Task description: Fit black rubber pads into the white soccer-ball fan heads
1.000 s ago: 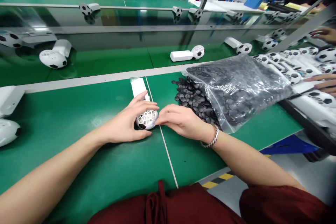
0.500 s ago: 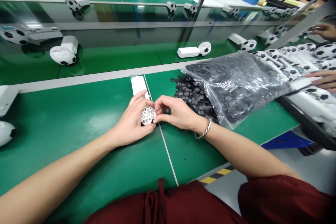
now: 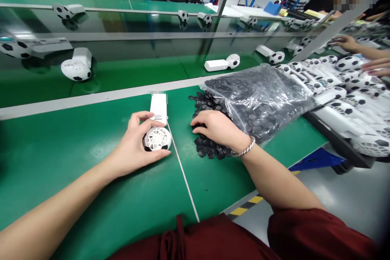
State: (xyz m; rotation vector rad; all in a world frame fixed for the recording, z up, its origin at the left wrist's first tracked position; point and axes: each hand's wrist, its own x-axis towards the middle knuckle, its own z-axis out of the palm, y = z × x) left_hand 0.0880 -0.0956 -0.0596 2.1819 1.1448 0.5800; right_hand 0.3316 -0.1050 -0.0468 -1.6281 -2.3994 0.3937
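Note:
A white device with a round, football-patterned head (image 3: 157, 139) lies on the green bench, its openwork face up and its white handle (image 3: 159, 107) pointing away from me. My left hand (image 3: 137, 140) is closed around the head, with fingers along the far side and thumb along the near side. To the right, my right hand (image 3: 215, 128) is over a heap of small black plastic pieces (image 3: 210, 146). Its thumb and fingers are bent towards each other at the heap's left edge; what lies between the fingertips is too small to make out.
Behind the heap lies a clear plastic bag (image 3: 262, 97) full of black pieces. Farther right, a black tray (image 3: 338, 142) holds many similar devices. A co-worker's hand (image 3: 347, 43) shows beyond it. Across the back, a conveyor belt (image 3: 137, 65) carries several devices.
My right hand has left the football-patterned head and moved right to the black pieces. My left hand still holds the head. The view has shifted slightly, and more black pieces lie spread towards me.

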